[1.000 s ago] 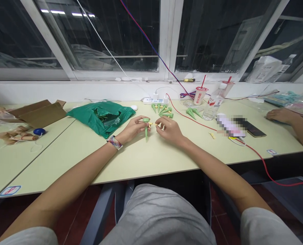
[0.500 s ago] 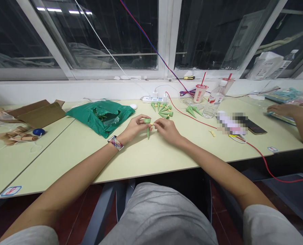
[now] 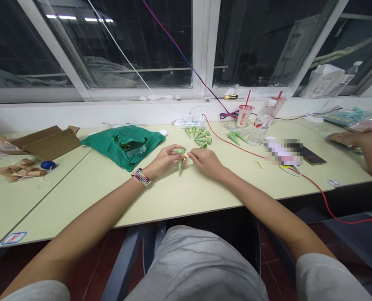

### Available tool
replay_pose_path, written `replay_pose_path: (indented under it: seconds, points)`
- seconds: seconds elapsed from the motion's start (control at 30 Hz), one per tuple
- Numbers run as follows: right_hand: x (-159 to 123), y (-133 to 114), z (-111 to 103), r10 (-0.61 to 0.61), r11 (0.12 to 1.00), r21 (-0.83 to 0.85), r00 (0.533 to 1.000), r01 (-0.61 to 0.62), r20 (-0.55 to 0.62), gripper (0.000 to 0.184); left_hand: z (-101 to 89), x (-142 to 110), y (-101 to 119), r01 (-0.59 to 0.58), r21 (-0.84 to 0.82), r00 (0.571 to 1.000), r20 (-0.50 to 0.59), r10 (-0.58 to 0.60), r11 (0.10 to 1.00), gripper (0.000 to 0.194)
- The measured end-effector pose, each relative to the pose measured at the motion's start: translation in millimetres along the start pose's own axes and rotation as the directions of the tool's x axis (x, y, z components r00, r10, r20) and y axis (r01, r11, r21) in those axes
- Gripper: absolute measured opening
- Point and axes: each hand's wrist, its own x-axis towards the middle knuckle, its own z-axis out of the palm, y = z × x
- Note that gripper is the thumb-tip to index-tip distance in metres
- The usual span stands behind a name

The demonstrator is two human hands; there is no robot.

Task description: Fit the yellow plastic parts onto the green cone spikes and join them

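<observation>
My left hand (image 3: 164,162) grips a green watering spike (image 3: 180,168) near its wide top, point down above the table. At the spike's side sits a small yellow valve (image 3: 186,156), pinched by the fingertips of my right hand (image 3: 207,163). Whether the valve is fully seated I cannot tell. Beyond my hands lie several green spikes with yellow valves (image 3: 201,134) in a fan, and a smaller group of green spikes (image 3: 235,136) sits to their right. A loose yellow valve (image 3: 260,164) rests on the table to the right.
A torn green bag (image 3: 123,144) lies left, beside a cardboard box (image 3: 48,144) and wooden toys (image 3: 23,170). Right are a water bottle (image 3: 261,125), a drink cup (image 3: 245,116), a phone (image 3: 311,154) and a red cable (image 3: 317,190). Another person's hand (image 3: 352,140) reaches in.
The spike's tip has swung slightly left and lower. My right fingers have shifted a little at the yellow valve, and more of the valve shows.
</observation>
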Motion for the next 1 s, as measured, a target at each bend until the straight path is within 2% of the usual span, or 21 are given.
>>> replay_pose_path:
  seconds: [0.1, 0.27, 0.4, 0.5, 0.6, 0.67, 0.83, 1.0]
  points:
    - [0.1, -0.3, -1.4, -0.002, 0.996, -0.094, 0.999, 0.006, 0.038, 0.031, -0.7, 0.7, -1.0, 0.015, -0.011, 1.0, 0.019, -0.015, 1.0, 0.041]
    - [-2.6, -0.9, -1.7, -0.007, 0.999, -0.051, 0.999, 0.005, -0.041, 0.022, -0.9, 1.4, -0.5, 0.015, -0.053, 1.0, 0.008, -0.015, 0.998, 0.04]
    - [-2.7, -0.2, -1.9, -0.118, 0.992, -0.052, 0.991, 0.115, -0.06, 0.017, -0.3, 0.6, 0.9, 0.022, -0.099, 0.999, 0.049, -0.017, 0.995, 0.038]
    - [-1.2, 0.4, -2.1, -0.162, 0.981, -0.116, 0.985, 0.155, -0.051, 0.026, -0.4, 0.2, 1.7, 0.032, -0.099, 0.997, 0.075, -0.024, 0.995, 0.039]
    - [-0.5, 1.0, -1.8, -0.138, 0.975, -0.181, 0.99, 0.131, -0.023, 0.038, -0.4, 0.0, 2.5, 0.043, -0.094, 0.996, 0.081, -0.036, 0.995, 0.041]
    - [-1.1, 1.0, -1.5, -0.114, 0.977, -0.186, 0.993, 0.107, -0.028, 0.04, -0.2, -0.1, 2.9, 0.052, -0.096, 0.996, 0.081, -0.044, 0.994, 0.041]
    - [-3.4, -1.1, -2.3, -0.146, 0.985, -0.103, 0.986, 0.137, -0.086, 0.026, 0.6, 0.3, 2.7, 0.036, -0.109, 0.995, 0.092, -0.026, 0.993, 0.032]
    - [-2.9, -3.3, -2.7, -0.169, 0.98, -0.117, 0.985, 0.162, -0.047, 0.025, 1.9, 0.1, 1.7, 0.051, -0.104, 0.992, 0.119, -0.038, 0.993, 0.027]
